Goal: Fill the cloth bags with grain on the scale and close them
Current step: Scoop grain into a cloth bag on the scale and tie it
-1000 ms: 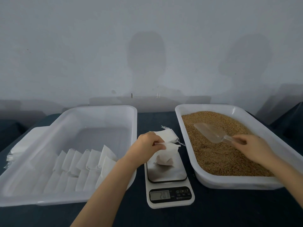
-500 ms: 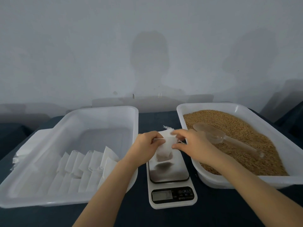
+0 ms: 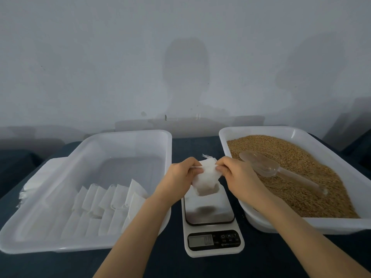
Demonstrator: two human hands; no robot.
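Cloth bag [image 3: 206, 182], grain in its bottom, is held just above the scale [image 3: 209, 214], mid-table. L hand [image 3: 178, 177] & R hand [image 3: 239, 175] fingers pinch opp. sides of its top, prob. to draw it shut. Scoop [image 3: 267, 167] is parked on the grain [image 3: 297, 157] at right, freeing both hands.

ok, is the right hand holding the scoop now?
No, the scoop lies on the grain in the tray, while the right hand and left hand both pinch the cloth bag.

White woven cloth bag [image 3: 206, 177], glossy metal scale [image 3: 209, 214] platform, translucent plastic scoop [image 3: 267, 169], smooth white plastic tub [image 3: 120, 137]
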